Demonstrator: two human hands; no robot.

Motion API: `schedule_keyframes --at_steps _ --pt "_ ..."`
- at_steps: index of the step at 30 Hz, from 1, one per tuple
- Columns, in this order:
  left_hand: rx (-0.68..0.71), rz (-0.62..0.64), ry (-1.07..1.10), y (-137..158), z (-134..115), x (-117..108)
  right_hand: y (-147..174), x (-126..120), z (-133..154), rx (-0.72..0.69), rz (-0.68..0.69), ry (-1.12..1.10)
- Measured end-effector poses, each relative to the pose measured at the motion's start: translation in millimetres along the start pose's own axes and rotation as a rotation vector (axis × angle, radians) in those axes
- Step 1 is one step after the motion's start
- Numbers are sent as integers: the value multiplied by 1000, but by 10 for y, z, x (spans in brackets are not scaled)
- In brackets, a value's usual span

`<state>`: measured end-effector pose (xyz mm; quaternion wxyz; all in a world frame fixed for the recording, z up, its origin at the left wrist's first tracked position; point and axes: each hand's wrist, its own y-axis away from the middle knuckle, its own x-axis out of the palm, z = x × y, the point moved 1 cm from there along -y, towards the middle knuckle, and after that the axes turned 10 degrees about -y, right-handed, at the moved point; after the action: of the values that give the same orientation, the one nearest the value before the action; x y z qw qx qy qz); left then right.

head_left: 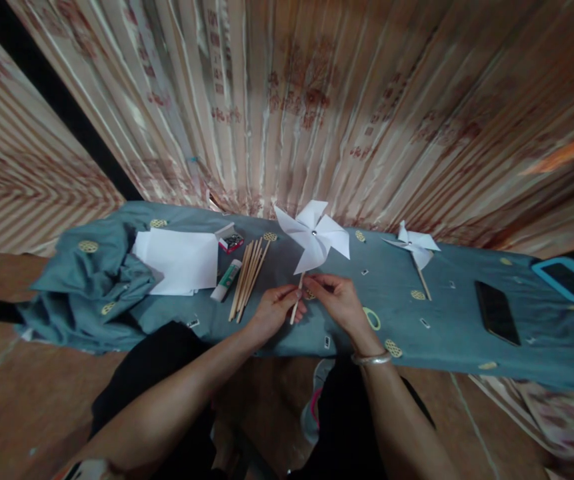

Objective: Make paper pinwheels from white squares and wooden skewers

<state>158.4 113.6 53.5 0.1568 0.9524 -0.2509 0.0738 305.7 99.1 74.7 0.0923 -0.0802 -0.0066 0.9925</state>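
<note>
A white paper pinwheel (335, 241) with a shiny pin at its centre is held upright in front of me by its thin wooden stick. My left hand (275, 310) is closed around the lower part of that stick. The fingers of my right hand (337, 297) pinch together at the stick just below the blades. To the right lies a second white pinwheel (419, 241) on its own stick, flat on the cloth. Left of my hands are a bundle of wooden sticks (247, 283) and a glue stick (227, 280).
A stack of white paper (184, 260) and a small open box (230, 240) lie at the left. Further right are a dark phone (497, 312) and a blue-framed object (569, 279). Green patterned cloth (447, 333) covers the narrow bench, and a curtain (287, 120) hangs behind it.
</note>
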Motion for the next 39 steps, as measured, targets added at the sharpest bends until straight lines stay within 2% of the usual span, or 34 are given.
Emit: schedule_keyframes --at_steps 2,4,8,12,16,20,39 --pt "-8 -2 -1 2 -8 -3 0 -74 29 16 -48 41" --pt "-19 -11 -3 2 -8 -7 -3 -174 75 -6 -174 36" --pt "-29 -1 -5 10 11 -3 -31 -421 144 -136 -471 -27" --pt "-44 51 -16 39 49 35 -113 -675 97 -231 -623 34" --pt "-46 104 -36 71 80 76 -202 -824 -20 -172 -584 77" --pt "-44 124 -37 82 92 79 -236 -841 -82 -104 -517 112" --pt "-35 44 -29 29 46 33 -177 -581 38 -3 -432 -173"
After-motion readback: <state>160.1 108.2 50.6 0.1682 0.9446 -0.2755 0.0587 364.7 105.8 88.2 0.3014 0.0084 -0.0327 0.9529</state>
